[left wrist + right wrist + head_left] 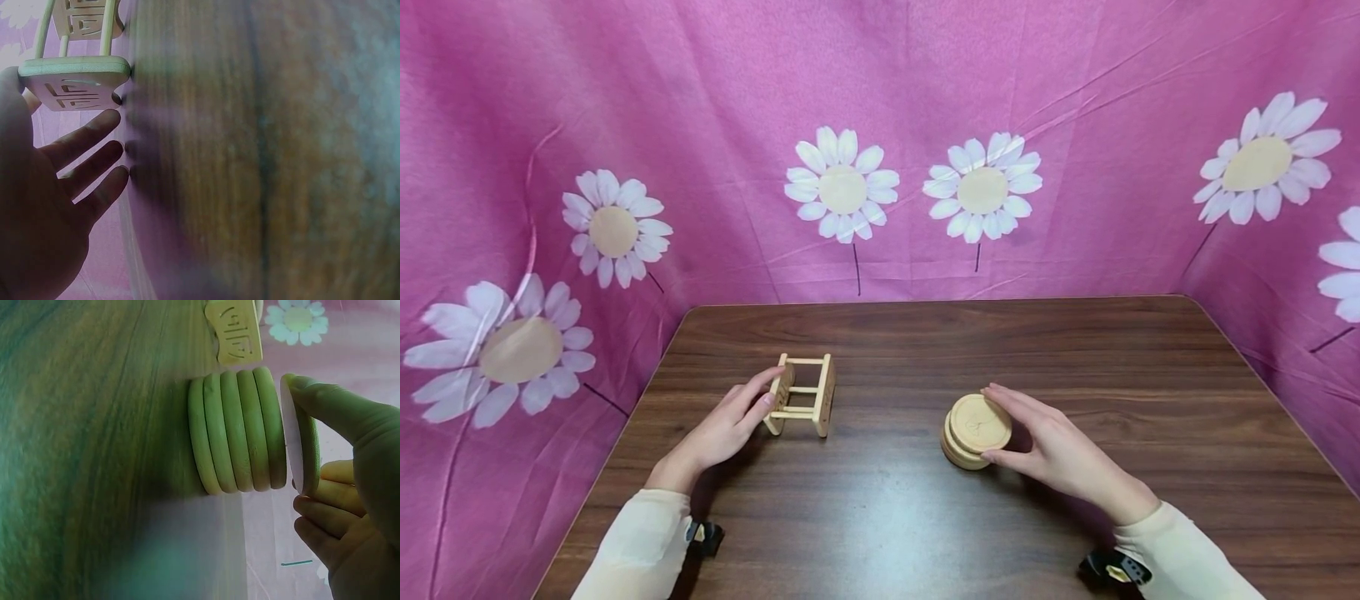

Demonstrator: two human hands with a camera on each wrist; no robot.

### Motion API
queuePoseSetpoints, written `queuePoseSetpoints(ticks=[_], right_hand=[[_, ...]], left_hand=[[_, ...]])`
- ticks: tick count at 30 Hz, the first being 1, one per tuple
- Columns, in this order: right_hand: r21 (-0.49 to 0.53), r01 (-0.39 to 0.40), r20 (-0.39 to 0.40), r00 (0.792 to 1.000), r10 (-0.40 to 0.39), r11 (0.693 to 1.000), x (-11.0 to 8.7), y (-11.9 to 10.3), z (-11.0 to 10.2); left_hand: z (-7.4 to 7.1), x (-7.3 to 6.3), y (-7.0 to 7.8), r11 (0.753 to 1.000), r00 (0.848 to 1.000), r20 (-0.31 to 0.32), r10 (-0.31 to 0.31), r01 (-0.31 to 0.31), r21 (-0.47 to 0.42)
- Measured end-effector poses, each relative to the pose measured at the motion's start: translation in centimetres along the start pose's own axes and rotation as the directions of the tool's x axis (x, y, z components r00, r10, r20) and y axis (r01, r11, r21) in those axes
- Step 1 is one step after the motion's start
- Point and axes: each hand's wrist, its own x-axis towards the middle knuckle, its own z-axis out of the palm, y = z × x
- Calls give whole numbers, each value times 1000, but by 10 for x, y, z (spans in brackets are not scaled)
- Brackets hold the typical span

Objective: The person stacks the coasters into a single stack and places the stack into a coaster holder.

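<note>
My right hand [1063, 450] pinches a round wooden coaster [981, 423] between thumb and fingers. In the right wrist view, that coaster [305, 447] stands slightly apart from the stack of several matching coasters [240, 431], tilted relative to them. To the left is a small wooden coaster rack [823, 396] with two cut-out side panels joined by rods. My left hand [722, 429] holds its left panel with thumb and index finger. The left wrist view shows the other fingers spread below the panel [78, 87]; the thumb's contact is partly hidden there.
Both items stand on a dark brown wood-grain table [880, 517], with bare tabletop between them. A pink cloth [910, 75] printed with white daisies hangs behind and along the sides. Black wrist straps [703, 537] show at the cream sleeves [640, 533].
</note>
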Motion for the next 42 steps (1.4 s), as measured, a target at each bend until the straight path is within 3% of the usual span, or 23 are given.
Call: queuePoseSetpoints(ticks=[24, 28, 32, 37, 42], right_hand=[[13, -17, 1, 1000, 17, 1000, -6, -3, 10], [25, -34, 5, 999, 34, 999, -8, -4, 8], [45, -50, 7, 999, 50, 998, -13, -2, 4], [54, -59, -1, 998, 59, 997, -23, 4, 1], [40, -74, 3, 997, 74, 996, -30, 10, -1]], left_hand=[[0, 0, 0, 1000, 1000, -1, 13, -13, 10], [-3, 0, -2, 999, 999, -13, 49, -49, 5], [-5, 2, -2, 994, 992, -74, 102, -104, -22], [-6, 6, 6, 986, 964, -218, 155, -163, -23], [-4, 13, 27, 958, 891, -363, 274, -287, 18]])
